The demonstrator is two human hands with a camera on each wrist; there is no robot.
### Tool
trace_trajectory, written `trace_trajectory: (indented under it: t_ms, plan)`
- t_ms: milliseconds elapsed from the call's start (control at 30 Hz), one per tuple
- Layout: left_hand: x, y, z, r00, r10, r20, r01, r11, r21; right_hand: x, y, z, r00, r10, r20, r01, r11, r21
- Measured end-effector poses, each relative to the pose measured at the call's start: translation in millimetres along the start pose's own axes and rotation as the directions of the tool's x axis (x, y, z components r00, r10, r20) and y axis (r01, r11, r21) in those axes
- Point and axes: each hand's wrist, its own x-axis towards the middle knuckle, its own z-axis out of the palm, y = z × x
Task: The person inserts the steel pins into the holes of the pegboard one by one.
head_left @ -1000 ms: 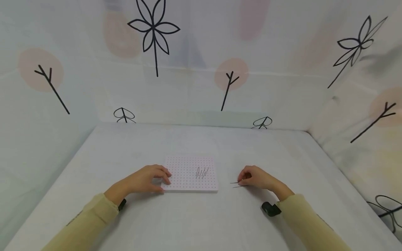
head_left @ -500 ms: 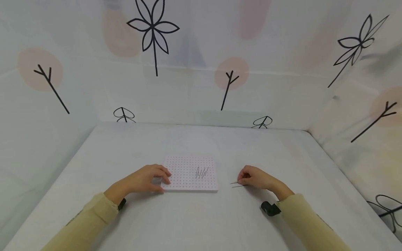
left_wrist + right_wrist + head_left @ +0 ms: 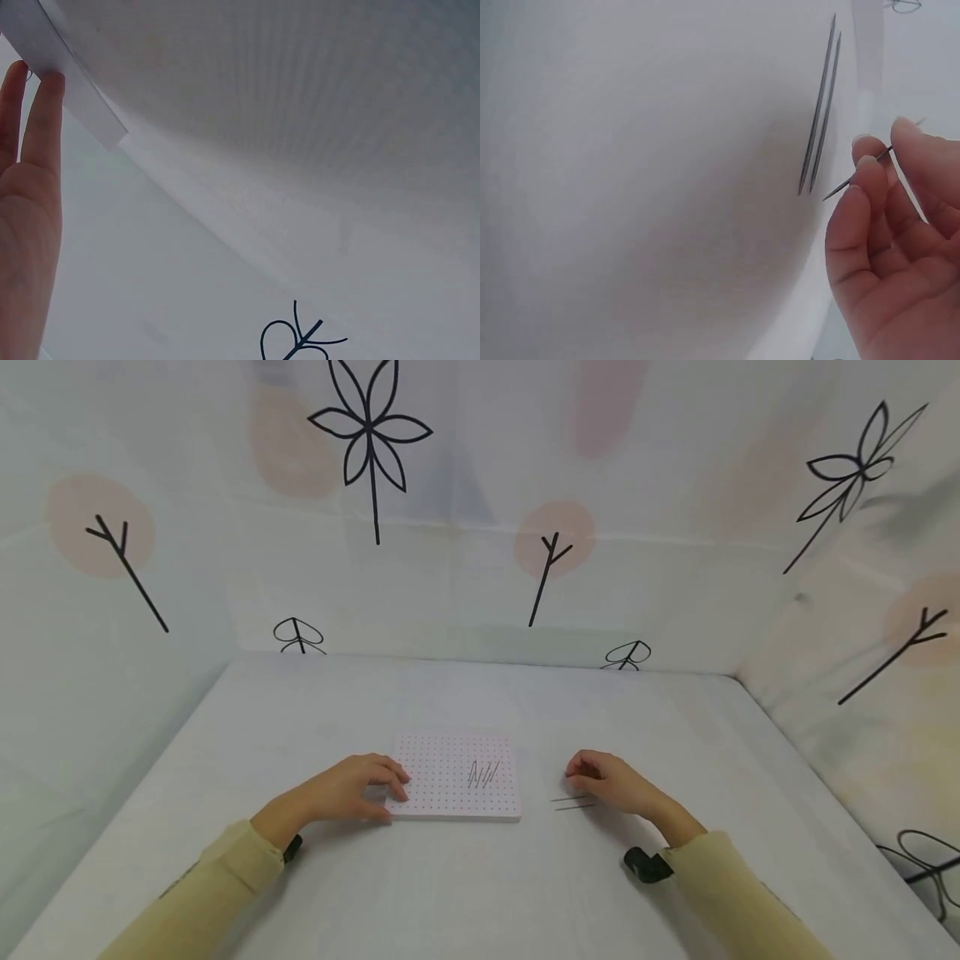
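Note:
My left hand (image 3: pixel 358 787) rests at the left edge of a white pegboard (image 3: pixel 431 793) dotted with rows of small holes. Its fingers lie over that edge, with the thumb near the front corner. In the left wrist view, straight fingers (image 3: pixel 46 112) touch the board's side (image 3: pixel 82 105). My right hand (image 3: pixel 611 783) pinches a thin metal pin (image 3: pixel 840 189) with pointed ends between thumb and fingertips. Two similar pins (image 3: pixel 817 112) lie side by side on the table, just beside that hand. Several thin pins (image 3: pixel 483 774) stand in the right part of the board.
The table (image 3: pixel 465 893) is covered with a white cloth. A pale curtain (image 3: pixel 450 585) with black plant drawings rises behind and at both sides. A black wrist camera (image 3: pixel 647 865) is at the right sleeve.
My right hand has lifted slightly, with a pin pinched in it, away from the two pins on the table, which now show more fully. The left hand and pegboard have stayed in place.

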Motion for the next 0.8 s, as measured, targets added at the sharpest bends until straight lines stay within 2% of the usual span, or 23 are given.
trace_trajectory:
  t_ms: [333, 800]
  plan:
    - [-0.8, 3.1, -0.7, 1.0, -0.004, 0.008, 0.004, 1.0, 0.001, 1.7, -10.9, 7.9, 0.995, -0.032, -0.091, 0.038, 0.997, 0.064]
    - [1.0, -1.8, 0.3, 1.0, 0.023, -0.003, -0.022, 1.0, 0.005, 9.1, -27.6, 19.6, 0.992, -0.095, -0.084, 0.113, 0.964, 0.243]
